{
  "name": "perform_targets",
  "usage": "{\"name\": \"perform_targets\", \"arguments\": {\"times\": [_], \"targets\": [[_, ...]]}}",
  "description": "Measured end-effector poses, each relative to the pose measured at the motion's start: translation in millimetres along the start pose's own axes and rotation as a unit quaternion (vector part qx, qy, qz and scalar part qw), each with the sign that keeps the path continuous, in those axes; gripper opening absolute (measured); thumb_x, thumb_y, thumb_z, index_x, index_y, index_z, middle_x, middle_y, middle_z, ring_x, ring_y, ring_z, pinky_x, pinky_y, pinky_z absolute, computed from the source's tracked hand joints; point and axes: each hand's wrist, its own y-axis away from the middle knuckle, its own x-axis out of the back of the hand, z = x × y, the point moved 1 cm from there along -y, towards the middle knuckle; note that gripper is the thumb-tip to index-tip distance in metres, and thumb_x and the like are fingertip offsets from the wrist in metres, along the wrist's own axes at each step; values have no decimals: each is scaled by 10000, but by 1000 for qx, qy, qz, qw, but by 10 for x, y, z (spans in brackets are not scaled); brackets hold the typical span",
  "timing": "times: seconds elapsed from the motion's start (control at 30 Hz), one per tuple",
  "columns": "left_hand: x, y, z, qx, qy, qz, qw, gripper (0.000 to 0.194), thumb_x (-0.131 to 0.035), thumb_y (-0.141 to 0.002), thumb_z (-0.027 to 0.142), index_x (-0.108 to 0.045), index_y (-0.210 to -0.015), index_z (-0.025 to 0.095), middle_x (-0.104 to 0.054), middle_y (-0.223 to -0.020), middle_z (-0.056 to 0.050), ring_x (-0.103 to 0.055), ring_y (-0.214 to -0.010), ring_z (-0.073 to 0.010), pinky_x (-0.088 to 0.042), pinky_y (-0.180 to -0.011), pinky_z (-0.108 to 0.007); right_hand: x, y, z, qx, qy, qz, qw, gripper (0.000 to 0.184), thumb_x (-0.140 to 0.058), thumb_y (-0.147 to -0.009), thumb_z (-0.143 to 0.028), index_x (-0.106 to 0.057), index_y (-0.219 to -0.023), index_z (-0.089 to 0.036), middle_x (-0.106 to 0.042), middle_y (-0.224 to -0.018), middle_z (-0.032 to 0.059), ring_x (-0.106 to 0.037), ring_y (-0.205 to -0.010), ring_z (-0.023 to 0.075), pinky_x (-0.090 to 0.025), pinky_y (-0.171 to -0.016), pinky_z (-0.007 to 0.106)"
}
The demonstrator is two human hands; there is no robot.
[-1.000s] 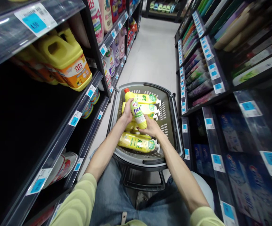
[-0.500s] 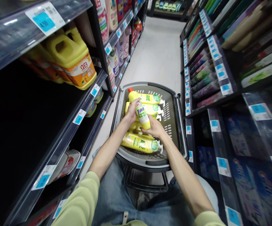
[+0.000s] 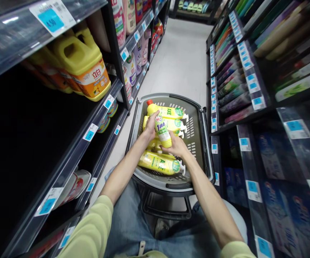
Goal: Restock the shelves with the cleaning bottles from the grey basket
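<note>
Mid-frame: fingers of left hand (image 3: pixel 151 126) and right hand (image 3: pixel 177 144) closed round upper and lower parts of red-capped bottle (image 3: pixel 160 126), above pump bottles (image 3: pixel 158 163) in basket (image 3: pixel 197 125); seemingly a label-up steadying step, next move calling for coordinated grips.

Lined left of the pale aisle floor (image 3: pixel 180 53) by black shelving (image 3: pixel 113 44) with clear price rails (image 3: pixel 9 39), right of the floor by shadowed shelving (image 3: pixel 241 123); bounded beyond the floor by a dark rack (image 3: pixel 190 16).

Yellow jugs (image 3: pixel 86 70) (orange-labelled) stand on a dark shelf (image 3: pixel 69 167).
</note>
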Motion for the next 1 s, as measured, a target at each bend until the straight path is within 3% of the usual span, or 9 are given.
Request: {"name": "perform_targets", "arguments": {"times": [0.33,0.53,1.0], "targets": [[-27,26,9,-14,-4,6,1000,288,-793,-802,387,-687,-920,147,-770,-842,-83,-753,-970,-273,-558,-979,-383,13,-4,-23,2,2,-4,1000,841,-740,-790,-472,-429,-1504,-154,-762,-1137,159,-741,-947,408,-542,-761,435],[-42,26,20,0,-7,5,1000,263,-724,-876,383,-711,-978,142,-786,-894,-107,-753,-999,-281,-562,-1004,-407,27,-3,-42,8,1,3,1000,824,-752,-783,-467,-441,-1490,-177,-759,-1126,137,-740,-915,386,-545,-743,424],[-36,-21,26,20,23,-41,999,512,-678,-904,546,-688,-1235,155,-787,-1055,-123,-726,-1122,-317,-523,-1081,-471,36,3,-38,15,0,6,1000,830,-757,-789,-495,-439,-1488,-179,-763,-1121,137,-744,-925,393,-551,-749,428]]}}
